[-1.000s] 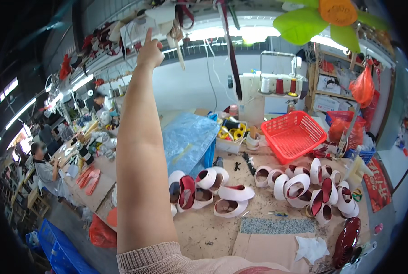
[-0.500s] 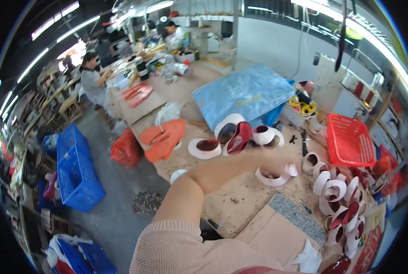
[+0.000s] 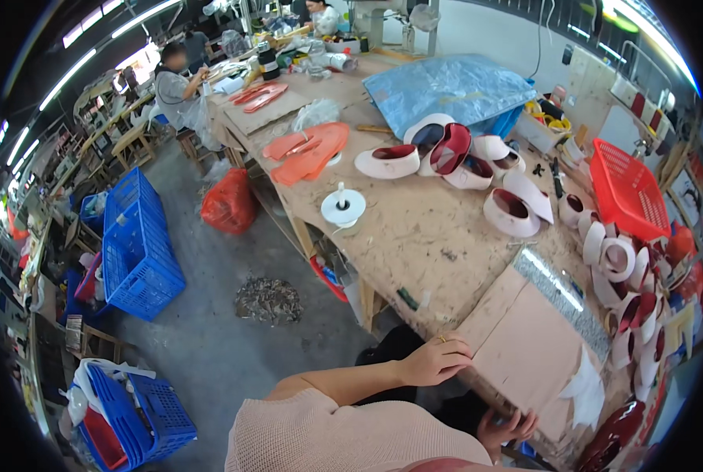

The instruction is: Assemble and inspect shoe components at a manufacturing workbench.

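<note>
Left hand (image 3: 438, 360) has dropped from over the pale pink shoes with dark red lining (image 3: 512, 212) to the near-left edge of the flat beige board (image 3: 517, 338); fingers bent, pressed together, can't tell if pinching the edge. Right hand (image 3: 509, 429) now shows at the board's near edge, fingers curled, grip unclear. Board lies flat on near right of the brown desk (image 3: 399, 244), touching the speckled grey strip (image 3: 564, 299) on its far side. White star-shaped piece (image 3: 583, 389) on its right part. Red plastic basket (image 3: 627, 193) far right; white round spool (image 3: 342, 208) left.
</note>
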A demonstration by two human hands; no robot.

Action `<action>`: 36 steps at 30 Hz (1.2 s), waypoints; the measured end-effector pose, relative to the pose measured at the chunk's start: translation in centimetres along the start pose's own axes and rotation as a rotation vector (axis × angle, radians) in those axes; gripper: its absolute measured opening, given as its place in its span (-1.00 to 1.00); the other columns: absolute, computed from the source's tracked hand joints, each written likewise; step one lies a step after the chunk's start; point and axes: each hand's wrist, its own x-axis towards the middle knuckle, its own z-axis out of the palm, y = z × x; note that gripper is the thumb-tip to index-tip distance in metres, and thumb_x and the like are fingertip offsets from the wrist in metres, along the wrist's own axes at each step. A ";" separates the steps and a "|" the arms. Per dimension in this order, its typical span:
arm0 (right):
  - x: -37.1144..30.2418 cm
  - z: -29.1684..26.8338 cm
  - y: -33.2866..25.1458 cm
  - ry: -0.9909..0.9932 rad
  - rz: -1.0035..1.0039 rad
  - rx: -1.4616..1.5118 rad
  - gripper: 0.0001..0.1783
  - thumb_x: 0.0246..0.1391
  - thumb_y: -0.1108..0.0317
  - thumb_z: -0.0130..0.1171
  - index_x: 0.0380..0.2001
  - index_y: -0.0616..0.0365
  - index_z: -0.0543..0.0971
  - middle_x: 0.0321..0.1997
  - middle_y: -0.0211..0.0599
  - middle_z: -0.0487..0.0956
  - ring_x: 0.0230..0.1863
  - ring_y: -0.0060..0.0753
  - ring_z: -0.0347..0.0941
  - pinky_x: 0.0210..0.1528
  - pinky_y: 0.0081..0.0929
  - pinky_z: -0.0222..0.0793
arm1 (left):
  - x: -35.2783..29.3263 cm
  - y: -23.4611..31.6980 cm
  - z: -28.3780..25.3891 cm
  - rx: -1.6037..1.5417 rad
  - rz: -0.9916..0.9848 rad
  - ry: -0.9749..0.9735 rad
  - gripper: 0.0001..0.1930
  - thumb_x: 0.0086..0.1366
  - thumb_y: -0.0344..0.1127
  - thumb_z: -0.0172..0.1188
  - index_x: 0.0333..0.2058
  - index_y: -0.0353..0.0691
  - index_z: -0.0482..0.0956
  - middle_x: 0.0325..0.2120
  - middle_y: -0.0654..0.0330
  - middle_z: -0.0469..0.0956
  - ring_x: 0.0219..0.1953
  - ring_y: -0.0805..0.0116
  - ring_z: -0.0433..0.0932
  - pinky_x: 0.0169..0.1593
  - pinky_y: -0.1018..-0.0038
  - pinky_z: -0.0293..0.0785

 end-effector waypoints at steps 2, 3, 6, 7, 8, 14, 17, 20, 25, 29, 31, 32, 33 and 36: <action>0.3 0.8 -0.4 0.061 -0.011 -0.037 -0.31 -0.08 0.05 0.21 0.06 0.15 0.25 0.26 0.04 0.12 0.30 0.27 -0.02 0.20 0.23 -0.19 | -1.0 0.8 -1.4 0.120 0.114 -0.037 -0.82 0.07 -0.49 0.23 -0.29 -0.20 0.55 -0.13 0.18 0.48 0.02 0.16 0.41 0.07 0.28 0.35; 0.2 1.1 -0.4 0.088 -0.017 -0.073 -0.30 -0.07 0.00 0.18 0.07 0.14 0.25 0.26 0.04 0.12 0.30 0.26 -0.02 0.19 0.21 -0.19 | -1.7 1.1 -1.9 0.178 0.171 -0.053 -0.82 0.07 -0.48 0.23 -0.30 -0.19 0.55 -0.11 0.18 0.47 0.03 0.16 0.41 0.09 0.28 0.34; 0.1 1.5 -0.2 0.122 -0.027 -0.105 -0.28 -0.04 -0.07 0.12 0.09 0.13 0.24 0.27 0.03 0.13 0.31 0.25 -0.02 0.17 0.17 -0.16 | -6.7 -0.4 -2.0 0.200 0.043 -0.118 -0.78 0.08 -0.40 0.25 -0.24 -0.19 0.55 -0.07 0.17 0.46 0.05 0.12 0.39 0.10 0.29 0.34; 0.1 1.7 -0.1 0.134 -0.032 -0.108 -0.28 -0.04 -0.07 0.12 0.09 0.12 0.24 0.27 0.03 0.13 0.31 0.25 -0.02 0.17 0.17 -0.16 | -8.7 -1.5 -1.4 0.184 -0.035 -0.175 -0.75 0.10 -0.37 0.25 -0.20 -0.20 0.54 -0.04 0.15 0.44 0.07 0.10 0.37 0.10 0.26 0.33; 0.0 1.9 0.0 0.146 -0.033 -0.112 -0.28 -0.04 -0.07 0.12 0.10 0.12 0.24 0.27 0.02 0.13 0.31 0.25 -0.02 0.16 0.17 -0.16 | -10.2 -2.0 -0.8 0.236 -0.137 -0.234 -0.71 0.11 -0.34 0.23 -0.16 -0.19 0.53 0.00 0.13 0.40 0.10 0.09 0.33 0.11 0.22 0.31; 0.1 2.0 -0.5 0.193 -0.033 -0.103 -0.28 -0.03 -0.07 0.13 0.11 0.11 0.25 0.28 0.04 0.14 0.33 0.20 -0.03 0.18 0.14 -0.16 | -14.5 -0.9 2.0 0.382 -0.520 -0.395 -0.46 0.22 -0.11 0.14 0.17 -0.03 0.30 0.23 0.07 0.09 0.27 -0.02 0.09 0.19 0.04 0.19; 0.0 1.9 -0.6 0.176 -0.019 -0.099 -0.29 -0.03 -0.05 0.14 0.11 0.11 0.26 0.28 0.05 0.15 0.33 0.21 -0.03 0.19 0.14 -0.16 | -14.6 -0.6 2.3 0.344 -0.485 -0.408 -0.43 0.22 -0.09 0.14 0.20 -0.01 0.27 0.26 0.07 0.05 0.29 -0.05 0.05 0.20 -0.01 0.15; 0.0 1.9 -0.2 0.176 -0.018 -0.101 -0.31 -0.03 -0.05 0.14 0.09 0.12 0.27 0.27 0.06 0.16 0.32 0.24 -0.02 0.19 0.16 -0.17 | -14.2 -0.7 3.0 0.339 -0.465 -0.451 -0.41 0.23 -0.07 0.12 0.23 0.03 0.22 0.29 0.08 0.00 0.31 -0.07 0.01 0.23 -0.10 0.06; -0.4 1.8 -0.2 0.172 -0.020 -0.092 -0.33 -0.03 -0.07 0.14 0.06 0.12 0.29 0.26 0.08 0.17 0.32 0.28 -0.02 0.18 0.18 -0.18 | -11.4 -0.5 4.8 0.467 -0.530 -0.678 -0.31 0.23 0.01 0.08 0.30 0.11 0.07 0.34 0.10 -0.12 0.34 -0.15 -0.06 0.26 -0.19 -0.11; -0.5 2.1 -0.4 0.143 -0.006 -0.065 -0.33 0.01 -0.06 0.14 0.07 0.13 0.30 0.28 0.11 0.15 0.33 0.31 -0.06 0.23 0.23 -0.28 | -7.5 -1.3 5.6 0.425 -0.599 -0.841 -0.19 0.12 0.08 0.16 0.31 0.11 0.02 0.32 -0.09 -0.17 0.28 -0.42 -0.09 0.18 -0.22 0.12; -1.8 1.5 -0.3 0.033 0.003 -0.036 -0.33 -0.01 0.06 0.17 0.13 0.13 0.28 0.31 0.14 0.11 0.35 0.34 -0.12 0.27 0.22 -0.24 | -7.8 -1.8 7.1 0.430 -0.540 -0.860 -0.16 0.09 0.08 0.19 0.30 0.09 0.02 0.30 -0.17 -0.17 0.25 -0.49 -0.07 0.13 -0.24 0.20; -2.6 1.1 -0.4 -0.021 0.009 -0.004 -0.37 -0.01 0.10 0.18 0.10 0.12 0.31 0.30 0.15 0.11 0.35 0.36 -0.13 0.28 0.22 -0.22 | -7.5 -2.0 7.5 0.430 -0.520 -0.870 -0.17 0.09 0.08 0.19 0.30 0.09 0.03 0.30 -0.17 -0.17 0.25 -0.49 -0.06 0.13 -0.25 0.19; -3.5 0.5 -0.8 -0.076 0.014 0.031 -0.41 -0.02 0.14 0.18 0.08 0.11 0.34 0.29 0.16 0.11 0.35 0.38 -0.14 0.28 0.22 -0.19 | -7.4 -2.1 7.8 0.430 -0.503 -0.879 -0.17 0.09 0.08 0.19 0.30 0.09 0.03 0.30 -0.17 -0.17 0.25 -0.48 -0.06 0.13 -0.25 0.18; -6.5 -0.2 1.7 -0.670 -0.101 0.527 -0.51 -0.16 0.34 0.23 -0.05 0.12 0.50 0.10 0.04 0.38 0.23 0.27 0.13 0.23 0.21 -0.01 | -7.2 -2.7 8.7 0.389 -0.504 -0.898 -0.18 0.10 0.10 0.17 0.30 0.11 0.05 0.31 -0.15 -0.18 0.29 -0.42 -0.13 0.15 -0.23 0.13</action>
